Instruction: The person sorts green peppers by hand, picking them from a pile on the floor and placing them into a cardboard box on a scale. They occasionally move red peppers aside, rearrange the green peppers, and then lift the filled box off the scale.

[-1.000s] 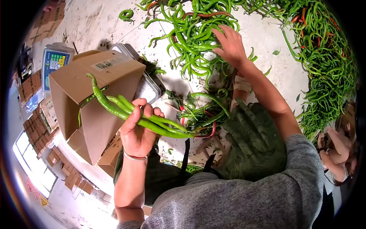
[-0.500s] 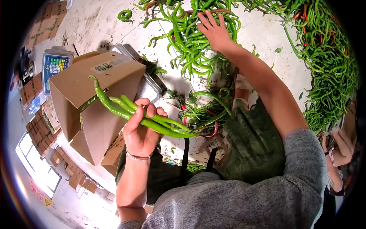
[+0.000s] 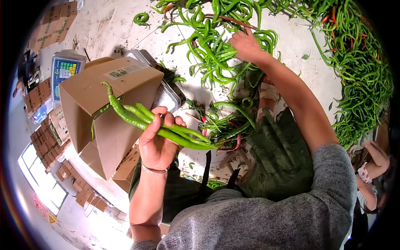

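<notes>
Several long green peppers (image 3: 137, 119) lie across the palm of my left hand (image 3: 157, 141), its fingers curled round them. Their stem ends point toward the open cardboard box (image 3: 121, 85). At the top, my right hand (image 3: 246, 45) rests on the right side of a loose pile of green peppers (image 3: 208, 46). Its fingers are bent in among them, and what they hold, if anything, cannot be made out. Between the hands, near my feet, lies a smaller heap of green and red peppers (image 3: 225, 121).
The box sits on a metal scale platform (image 3: 170, 98), with the scale's keypad display (image 3: 66, 73) behind it. A large pepper heap (image 3: 358, 75) curves down the right side. Another person's arm (image 3: 373, 164) shows at the lower right. Cartons (image 3: 46, 137) stand at the left.
My right hand has moved down and right, and its spread fingers have curled into the pile, shifting some peppers. My left hand still holds its peppers; the whole view has shifted slightly.
</notes>
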Demonstrator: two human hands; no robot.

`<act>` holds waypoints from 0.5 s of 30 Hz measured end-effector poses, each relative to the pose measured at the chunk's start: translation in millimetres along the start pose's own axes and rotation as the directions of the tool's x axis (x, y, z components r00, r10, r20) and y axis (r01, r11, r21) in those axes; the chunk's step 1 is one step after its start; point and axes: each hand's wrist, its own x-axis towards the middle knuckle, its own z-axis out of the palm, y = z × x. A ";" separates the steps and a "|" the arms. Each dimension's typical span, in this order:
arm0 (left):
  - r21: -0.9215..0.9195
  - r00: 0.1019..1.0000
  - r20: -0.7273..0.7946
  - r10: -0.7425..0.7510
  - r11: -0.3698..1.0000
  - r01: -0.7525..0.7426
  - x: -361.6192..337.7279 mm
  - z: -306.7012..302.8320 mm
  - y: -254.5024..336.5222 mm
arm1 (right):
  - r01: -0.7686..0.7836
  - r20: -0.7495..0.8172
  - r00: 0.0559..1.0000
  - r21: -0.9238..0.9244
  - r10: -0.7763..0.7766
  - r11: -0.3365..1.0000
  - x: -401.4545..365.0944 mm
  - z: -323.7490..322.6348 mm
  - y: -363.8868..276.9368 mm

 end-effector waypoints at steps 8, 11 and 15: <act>-0.073 0.998 0.050 0.043 0.997 -0.039 -19.2 2.4 10.7 | -0.223 0.127 0.971 0.784 0.203 0.580 -23.8 -160.1 16.4; -0.025 0.974 0.216 0.071 0.997 -0.067 -28.8 5.7 12.1 | -0.343 0.246 0.917 0.888 0.314 0.305 -29.0 -147.4 29.4; 0.005 0.951 0.277 0.134 0.990 -0.141 -47.6 17.8 15.6 | -0.212 0.216 0.934 0.976 0.285 -0.044 -56.1 -204.1 3.5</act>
